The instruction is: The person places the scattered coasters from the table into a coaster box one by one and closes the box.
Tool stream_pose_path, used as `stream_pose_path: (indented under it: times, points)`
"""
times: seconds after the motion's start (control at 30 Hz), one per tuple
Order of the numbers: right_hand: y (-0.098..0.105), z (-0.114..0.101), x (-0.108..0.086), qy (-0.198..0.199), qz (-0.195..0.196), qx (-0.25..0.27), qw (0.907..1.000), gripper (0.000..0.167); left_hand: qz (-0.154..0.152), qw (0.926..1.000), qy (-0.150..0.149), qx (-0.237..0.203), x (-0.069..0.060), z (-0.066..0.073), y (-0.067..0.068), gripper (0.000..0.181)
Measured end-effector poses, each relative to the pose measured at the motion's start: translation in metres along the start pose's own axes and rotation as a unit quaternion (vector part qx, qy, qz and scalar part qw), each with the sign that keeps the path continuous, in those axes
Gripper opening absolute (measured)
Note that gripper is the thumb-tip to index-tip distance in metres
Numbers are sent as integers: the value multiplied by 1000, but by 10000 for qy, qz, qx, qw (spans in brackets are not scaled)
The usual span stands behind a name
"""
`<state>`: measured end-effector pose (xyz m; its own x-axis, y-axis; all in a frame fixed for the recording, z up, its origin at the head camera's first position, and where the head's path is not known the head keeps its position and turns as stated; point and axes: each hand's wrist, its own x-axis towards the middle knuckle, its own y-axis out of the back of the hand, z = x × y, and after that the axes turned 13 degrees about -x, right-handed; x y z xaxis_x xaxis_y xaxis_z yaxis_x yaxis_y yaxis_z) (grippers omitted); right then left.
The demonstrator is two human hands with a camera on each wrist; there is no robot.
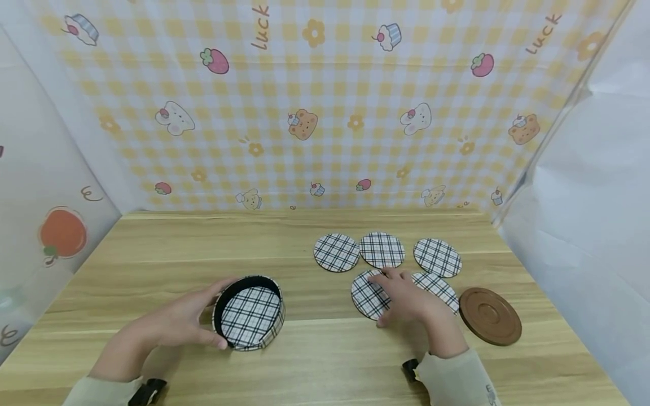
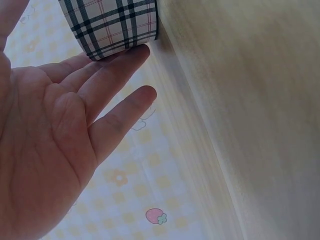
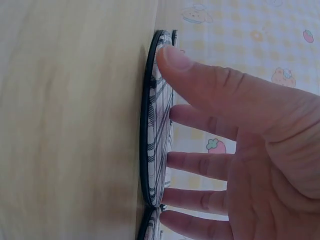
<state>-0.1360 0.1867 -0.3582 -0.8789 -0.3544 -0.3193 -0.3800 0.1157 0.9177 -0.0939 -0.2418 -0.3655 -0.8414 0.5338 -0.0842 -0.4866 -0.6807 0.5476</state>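
Observation:
A round plaid box with a black inner wall stands on the table, a plaid disc surface inside it. My left hand is at its left side, thumb and fingers apart; in the left wrist view, nearly straight fingers touch the plaid side wall. My right hand is over a plaid coaster, fingers spread. In the right wrist view, the right hand's thumb and fingertips lie at the face of a black-edged coaster, which appears flat on the table.
Behind the right hand lie three plaid coasters, at left, middle and right. Another is partly hidden by the hand. A brown round disc lies to the right. A yellow checked backdrop rises behind the table.

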Motion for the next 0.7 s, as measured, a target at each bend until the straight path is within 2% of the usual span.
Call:
stream_pose_path:
  times: [0.23, 0.33, 0.47, 0.7]
  points:
    - [-3, 1, 1, 15, 55, -169, 9998, 80, 27, 9999, 132, 85, 0, 1, -1, 114]
    - [-3, 1, 2, 40, 125, -207, 9997, 77, 19, 9999, 71, 68, 0, 1, -1, 114]
    - [-4, 2, 3, 52, 163, -295, 9994, 79, 20, 10000, 23, 88, 1, 0, -1, 114]
    - [-4, 1, 4, 32, 107, -363, 9993, 84, 33, 9998, 138, 162, 0, 0, 0, 115]
